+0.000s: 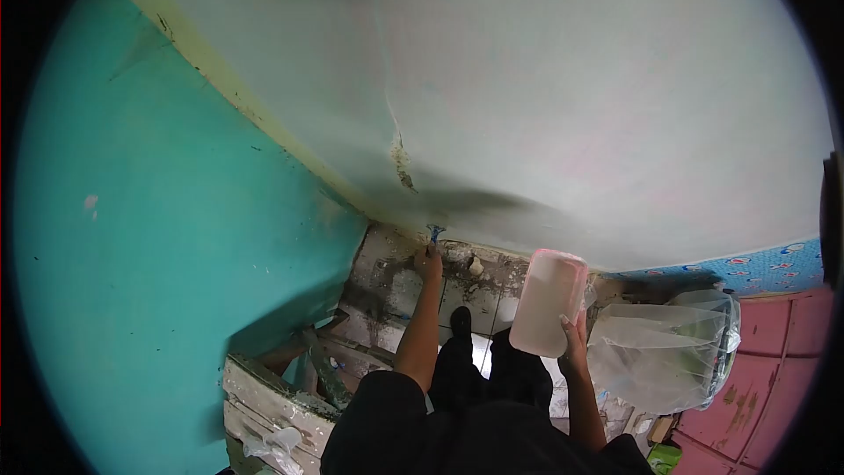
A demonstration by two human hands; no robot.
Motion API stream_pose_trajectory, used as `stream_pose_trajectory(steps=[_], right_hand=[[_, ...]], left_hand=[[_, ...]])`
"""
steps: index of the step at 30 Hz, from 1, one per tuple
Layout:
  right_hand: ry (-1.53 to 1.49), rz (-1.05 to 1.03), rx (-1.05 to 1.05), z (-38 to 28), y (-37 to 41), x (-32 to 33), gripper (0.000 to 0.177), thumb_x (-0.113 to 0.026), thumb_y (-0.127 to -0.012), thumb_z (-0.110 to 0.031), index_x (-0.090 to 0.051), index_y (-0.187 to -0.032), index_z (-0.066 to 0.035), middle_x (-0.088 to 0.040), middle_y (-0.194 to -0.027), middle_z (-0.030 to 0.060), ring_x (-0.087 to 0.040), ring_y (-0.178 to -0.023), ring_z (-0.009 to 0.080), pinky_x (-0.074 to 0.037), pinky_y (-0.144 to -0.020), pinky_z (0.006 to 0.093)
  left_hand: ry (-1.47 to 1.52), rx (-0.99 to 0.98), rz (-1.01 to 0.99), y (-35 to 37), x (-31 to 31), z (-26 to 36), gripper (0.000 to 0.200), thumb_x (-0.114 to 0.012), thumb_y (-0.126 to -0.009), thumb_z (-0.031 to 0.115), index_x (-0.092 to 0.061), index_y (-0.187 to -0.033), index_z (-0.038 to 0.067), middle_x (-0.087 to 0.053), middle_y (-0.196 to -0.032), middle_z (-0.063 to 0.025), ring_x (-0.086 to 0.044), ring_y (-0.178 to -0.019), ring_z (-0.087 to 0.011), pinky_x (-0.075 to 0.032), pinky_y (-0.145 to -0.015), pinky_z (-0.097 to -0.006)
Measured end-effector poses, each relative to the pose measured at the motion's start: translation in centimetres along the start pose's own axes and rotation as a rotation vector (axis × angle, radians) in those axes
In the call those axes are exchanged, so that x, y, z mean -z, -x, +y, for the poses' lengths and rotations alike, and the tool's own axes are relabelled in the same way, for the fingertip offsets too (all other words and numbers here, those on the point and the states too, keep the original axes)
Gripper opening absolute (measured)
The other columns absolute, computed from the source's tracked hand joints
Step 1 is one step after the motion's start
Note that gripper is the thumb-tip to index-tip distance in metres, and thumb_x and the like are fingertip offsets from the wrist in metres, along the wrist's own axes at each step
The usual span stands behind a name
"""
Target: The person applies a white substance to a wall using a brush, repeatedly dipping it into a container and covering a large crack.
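My left hand (428, 262) is closed round the handle of a small blue tool with a wide flat head (436, 231), like a scraper. Its head is at the foot of the pale wall (563, 105). In my right hand (574, 347) is a translucent plastic tub with a pink rim (538, 308), gripped by its near right side and tilted. Pale material shows inside the tub. Up the wall from the blue tool, a patch of broken plaster (402, 163) ends a thin crack.
At left, a turquoise wall (185, 202) meets the pale wall. A worn wooden frame (272, 405) stands low by my left side. To my right is a plastic-covered bin (659, 352) beside pink panels (756, 378). Stained tiles (409, 290) lie underfoot.
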State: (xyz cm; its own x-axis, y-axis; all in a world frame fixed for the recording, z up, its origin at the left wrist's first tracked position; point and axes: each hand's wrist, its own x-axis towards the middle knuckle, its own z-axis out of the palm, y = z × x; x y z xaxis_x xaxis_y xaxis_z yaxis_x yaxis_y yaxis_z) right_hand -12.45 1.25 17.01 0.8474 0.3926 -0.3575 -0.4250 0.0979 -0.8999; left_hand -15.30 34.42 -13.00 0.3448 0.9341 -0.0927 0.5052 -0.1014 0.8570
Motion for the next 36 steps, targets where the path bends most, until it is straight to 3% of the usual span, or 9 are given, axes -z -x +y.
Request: stream_pose_trajectory(steps=[2, 5, 8, 11, 17, 23, 26, 32, 36], right_hand=[[0.0, -0.014, -0.001, 0.1, -0.2, 0.5, 0.061, -0.052, -0.094, -0.019, -0.028, -0.148, -0.004, -0.046, -0.137, 0.0146, -0.048, -0.124, 0.0239, -0.04, -0.103, 0.0358], [0.011, -0.031, 0.007, -0.3, 0.0, 0.0, 0.061, -0.053, -0.094, -0.019, -0.028, -0.148, -0.004, -0.046, -0.137, 0.0146, -0.048, -0.123, 0.0236, -0.04, -0.102, 0.0357], [0.02, -0.05, -0.013, -0.4, -0.2, -0.2, 0.061, -0.053, -0.094, -0.019, -0.029, -0.147, -0.004, -0.046, -0.137, 0.0143, -0.048, -0.123, 0.0235, -0.04, -0.102, 0.0356], [0.014, -0.074, -0.022, 0.0, -0.8, -0.7, 0.061, -0.053, -0.094, -0.019, -0.029, -0.147, -0.004, -0.046, -0.136, 0.0142, -0.048, -0.123, 0.0237, -0.041, -0.102, 0.0356], [0.007, -0.134, -0.042, 1.1, -1.8, -2.1, 0.06, -0.053, -0.094, -0.017, -0.028, -0.147, -0.004, -0.046, -0.136, 0.0144, -0.048, -0.123, 0.0239, -0.041, -0.102, 0.0365], [0.02, -0.172, -0.007, 1.5, -1.9, -2.3, 0.059, -0.054, -0.093, -0.016, -0.03, -0.146, -0.004, -0.046, -0.136, 0.014, -0.047, -0.124, 0.0236, -0.04, -0.102, 0.0369], [0.028, -0.172, -0.007, 2.3, -1.9, -1.1, 0.06, -0.054, -0.092, -0.015, -0.03, -0.146, -0.004, -0.046, -0.136, 0.014, -0.047, -0.124, 0.0237, -0.04, -0.103, 0.0373], [0.06, -0.136, -0.039, 1.7, -2.2, -0.7, 0.065, -0.055, -0.092, -0.014, -0.026, -0.149, -0.005, -0.045, -0.138, 0.0146, -0.047, -0.125, 0.0249, -0.04, -0.103, 0.0373], [0.058, -0.112, -0.054, 1.4, -2.4, -0.6, 0.066, -0.055, -0.092, -0.015, -0.026, -0.15, -0.005, -0.045, -0.138, 0.0145, -0.047, -0.125, 0.0251, -0.04, -0.103, 0.0377]], left_hand=[[-0.028, 0.003, 0.057, -0.4, 1.0, 3.2, 0.039, -0.055, -0.097, 0.029, -0.063, -0.079, -0.004, -0.056, -0.064, -0.0149, -0.052, -0.056, -0.0286, -0.04, -0.058, -0.0422], [0.055, -0.042, -0.029, -1.9, 4.3, 9.5, 0.039, -0.056, -0.097, 0.028, -0.061, -0.077, -0.005, -0.056, -0.062, -0.0163, -0.053, -0.055, -0.0289, -0.041, -0.056, -0.0419], [0.037, -0.217, 0.039, -1.3, 9.1, 17.5, 0.04, -0.055, -0.098, 0.028, -0.059, -0.075, -0.005, -0.054, -0.059, -0.0146, -0.052, -0.052, -0.0276, -0.039, -0.052, -0.0406], [0.059, -0.308, 0.113, 0.6, 13.7, 24.3, 0.041, -0.055, -0.099, 0.029, -0.06, -0.078, -0.005, -0.052, -0.057, -0.0116, -0.049, -0.049, -0.0231, -0.038, -0.049, -0.0382], [0.301, -0.398, 0.179, 3.5, 20.1, 31.9, 0.032, -0.057, -0.099, 0.025, -0.065, -0.091, -0.005, -0.055, -0.06, -0.0107, -0.052, -0.052, -0.0179, -0.04, -0.049, -0.0339], [0.131, -0.62, 0.319, -0.1, 16.7, 27.4, 0.026, -0.058, -0.098, 0.022, -0.066, -0.095, -0.003, -0.061, -0.065, -0.0149, -0.06, -0.054, -0.0283, -0.045, -0.05, -0.0361], [-0.022, -0.562, 0.315, -0.8, 13.2, 21.0, 0.027, -0.059, -0.098, 0.025, -0.067, -0.096, -0.001, -0.063, -0.069, -0.0174, -0.063, -0.06, -0.0341, -0.047, -0.053, -0.0399], [-0.402, -0.263, 0.292, -0.1, 7.3, 9.7, 0.032, -0.054, -0.099, 0.031, -0.069, -0.096, 0.003, -0.066, -0.071, -0.0153, -0.064, -0.059, -0.0336, -0.05, -0.054, -0.0434], [-0.305, -0.327, 0.304, -0.4, 7.2, 10.0, 0.03, -0.055, -0.098, 0.03, -0.069, -0.095, 0.003, -0.065, -0.068, -0.0137, -0.063, -0.057, -0.0328, -0.05, -0.053, -0.0437]])
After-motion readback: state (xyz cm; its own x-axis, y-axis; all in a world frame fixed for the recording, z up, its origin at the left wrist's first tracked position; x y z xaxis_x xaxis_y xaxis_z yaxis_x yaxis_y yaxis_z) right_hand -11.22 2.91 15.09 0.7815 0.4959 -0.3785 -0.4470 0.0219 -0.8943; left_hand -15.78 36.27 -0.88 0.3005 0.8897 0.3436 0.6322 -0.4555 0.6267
